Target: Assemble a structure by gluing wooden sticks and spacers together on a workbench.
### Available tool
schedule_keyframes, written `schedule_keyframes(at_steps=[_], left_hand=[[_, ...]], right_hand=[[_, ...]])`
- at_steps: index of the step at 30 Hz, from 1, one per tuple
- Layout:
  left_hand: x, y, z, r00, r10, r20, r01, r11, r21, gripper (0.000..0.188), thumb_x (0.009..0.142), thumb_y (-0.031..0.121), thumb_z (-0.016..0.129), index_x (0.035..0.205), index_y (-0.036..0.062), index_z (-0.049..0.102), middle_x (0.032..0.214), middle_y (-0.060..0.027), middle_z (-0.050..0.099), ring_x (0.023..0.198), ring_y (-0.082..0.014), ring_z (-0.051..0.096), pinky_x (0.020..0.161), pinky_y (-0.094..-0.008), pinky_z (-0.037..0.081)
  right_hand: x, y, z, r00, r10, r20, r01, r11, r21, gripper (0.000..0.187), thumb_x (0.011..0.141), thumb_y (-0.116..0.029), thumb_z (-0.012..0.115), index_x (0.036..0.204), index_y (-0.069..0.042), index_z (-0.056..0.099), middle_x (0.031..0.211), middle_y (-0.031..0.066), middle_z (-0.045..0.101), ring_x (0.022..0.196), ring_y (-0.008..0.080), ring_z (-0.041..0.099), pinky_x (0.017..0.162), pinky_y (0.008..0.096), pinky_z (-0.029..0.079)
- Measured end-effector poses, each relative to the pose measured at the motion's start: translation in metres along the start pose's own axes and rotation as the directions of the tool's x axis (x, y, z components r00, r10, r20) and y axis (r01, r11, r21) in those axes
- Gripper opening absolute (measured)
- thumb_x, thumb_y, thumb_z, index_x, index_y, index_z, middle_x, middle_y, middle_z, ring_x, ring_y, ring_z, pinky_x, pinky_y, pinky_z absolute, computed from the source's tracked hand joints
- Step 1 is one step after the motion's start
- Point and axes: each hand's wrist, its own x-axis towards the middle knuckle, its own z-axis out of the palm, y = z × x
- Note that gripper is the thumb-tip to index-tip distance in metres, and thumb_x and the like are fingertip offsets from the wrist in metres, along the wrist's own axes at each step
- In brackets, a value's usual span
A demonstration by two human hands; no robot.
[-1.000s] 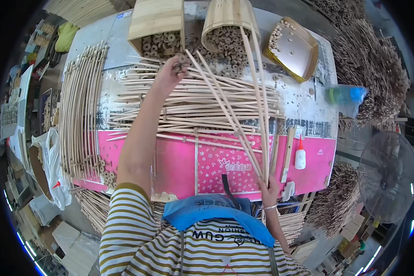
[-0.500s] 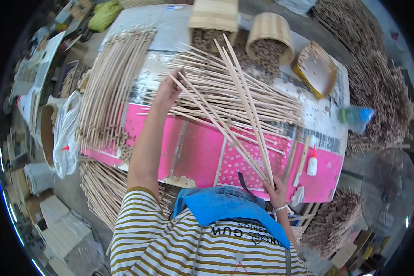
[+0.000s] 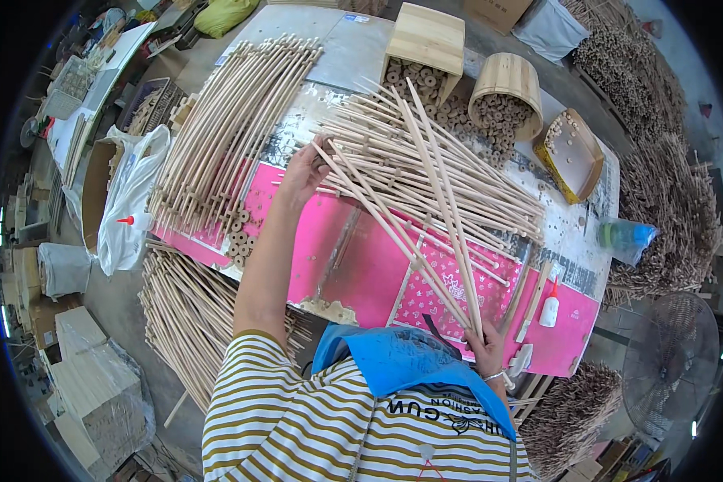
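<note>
right grip [image 3: 485, 351] closed on the near ends of several wooden sticks [image 3: 444, 296], which fan out above the pink-covered desk [image 3: 361, 269]. left grip [image 3: 302, 174] at two stick tips, fingers curled; whether it holds anything cannot be told.

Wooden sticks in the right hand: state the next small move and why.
Probably ease the left hand slightly along the leftmost held stick toward the right hand: the left fingers are at that stick's tip, and the right hand grips it lower down.
</note>
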Motion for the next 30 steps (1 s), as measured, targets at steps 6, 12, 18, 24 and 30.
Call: schedule_keyframes(at_steps=[6, 12, 18, 24, 30], left_hand=[[-0.007, -0.001, -0.012, 0.999, 0.015, 0.036, -0.015, 1.000, 0.003, 0.032, 0.096, 0.034, 0.066, 0.107, 0.0042, 0.068, 0.089, -0.0020, 0.069, 0.071, -0.0080, 0.064, 0.057, -0.0201, 0.055], [-0.032, -0.015, 0.006, 0.995, -0.055, 0.084, 0.049, 0.996, 0.073, 0.032, 0.097, 0.031, 0.065, 0.114, 0.0036, 0.068, 0.094, -0.0026, 0.069, 0.076, -0.0091, 0.064, 0.053, -0.0178, 0.047], [-0.044, -0.013, -0.011, 0.998, -0.064, 0.006, 0.063, 0.992, 0.110, 0.028, 0.099, 0.027, 0.063, 0.114, 0.0035, 0.068, 0.093, -0.0022, 0.070, 0.071, -0.0055, 0.062, 0.050, -0.0167, 0.044], [-0.056, -0.012, -0.029, 0.996, -0.089, -0.024, 0.091, 0.990, 0.103, 0.027, 0.100, 0.025, 0.061, 0.117, 0.0049, 0.069, 0.085, 0.0017, 0.066, 0.065, -0.0037, 0.056, 0.048, -0.0163, 0.040], [-0.074, -0.005, -0.034, 0.996, -0.091, -0.025, 0.093, 0.991, 0.092, 0.028, 0.102, 0.024, 0.058, 0.119, 0.0049, 0.068, 0.083, 0.0025, 0.064, 0.064, -0.0025, 0.054, 0.048, -0.0153, 0.038]], right_hand=[[-0.005, 0.001, 0.005, 1.000, -0.008, 0.013, 0.007, 0.999, 0.037, 0.021, 0.092, -0.008, 0.069, 0.110, 0.001, 0.068, 0.076, 0.0010, 0.066, 0.063, 0.0062, 0.058, 0.055, 0.0222, 0.047], [0.006, 0.000, 0.016, 0.999, -0.002, 0.051, 0.001, 1.000, 0.008, 0.023, 0.092, -0.009, 0.068, 0.113, 0.001, 0.067, 0.074, 0.0007, 0.065, 0.061, 0.0058, 0.057, 0.054, 0.0220, 0.047], [0.007, -0.014, 0.017, 0.981, 0.096, 0.170, -0.104, 0.994, 0.041, 0.023, 0.094, -0.015, 0.067, 0.113, -0.001, 0.065, 0.072, -0.0009, 0.062, 0.059, 0.0049, 0.055, 0.052, 0.0215, 0.044], [0.014, -0.025, 0.022, 0.941, 0.172, 0.291, -0.189, 0.982, 0.030, 0.020, 0.096, -0.016, 0.064, 0.112, -0.003, 0.062, 0.076, -0.0019, 0.059, 0.063, 0.0048, 0.054, 0.055, 0.0217, 0.044], [0.007, -0.032, 0.025, 0.936, 0.139, 0.324, -0.177, 0.980, 0.092, 0.018, 0.097, -0.016, 0.063, 0.110, -0.002, 0.061, 0.079, -0.0006, 0.060, 0.066, 0.0057, 0.057, 0.059, 0.0222, 0.046]])
